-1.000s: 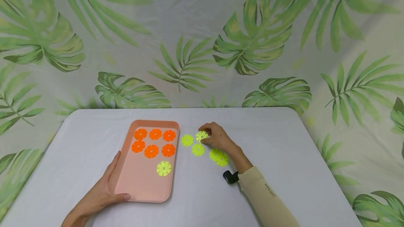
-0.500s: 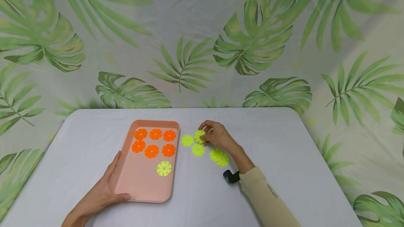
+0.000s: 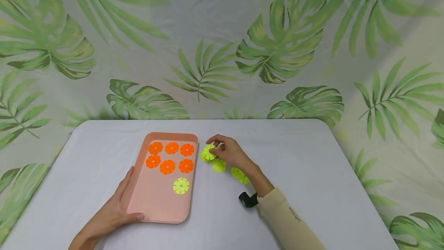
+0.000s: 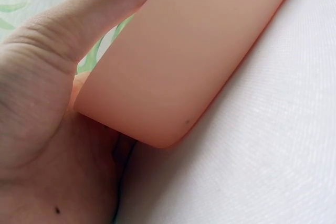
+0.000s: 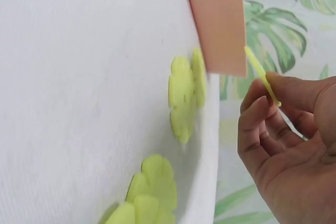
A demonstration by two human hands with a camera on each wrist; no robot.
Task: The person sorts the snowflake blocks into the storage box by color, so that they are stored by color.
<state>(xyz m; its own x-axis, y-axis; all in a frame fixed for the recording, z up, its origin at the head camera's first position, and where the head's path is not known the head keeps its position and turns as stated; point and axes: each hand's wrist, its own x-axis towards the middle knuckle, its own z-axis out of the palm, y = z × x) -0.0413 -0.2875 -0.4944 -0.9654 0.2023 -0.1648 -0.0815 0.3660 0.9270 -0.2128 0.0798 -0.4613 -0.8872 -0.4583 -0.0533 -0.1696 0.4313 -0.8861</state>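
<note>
Head view: right grip (image 3: 230, 152) pinches notched lime disc (image 3: 208, 152); left grip (image 3: 110, 212) holds pink tray (image 3: 156, 200).

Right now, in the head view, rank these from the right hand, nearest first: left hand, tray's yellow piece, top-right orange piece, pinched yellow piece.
1. Pinched yellow piece: held by the right hand.
2. Top-right orange piece: in the tray, far right corner.
3. Tray's yellow piece: near the right wall.
4. Left hand: at the tray's near left corner.
</note>
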